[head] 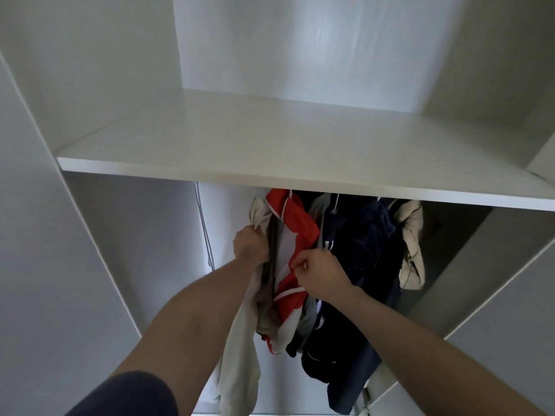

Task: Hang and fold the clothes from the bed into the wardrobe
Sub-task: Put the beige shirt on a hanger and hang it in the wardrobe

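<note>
While both arms reach under the white shelf (270, 175) of the wardrobe (90, 85), the left hand (250, 246) grips the pale grey garment (240, 340) that hangs at the left of the row. The right hand (319, 273) pinches the red and white jacket (295, 223) just beside it. Dark navy clothes (360, 250) and a cream garment (413, 235) hang further right.
</note>
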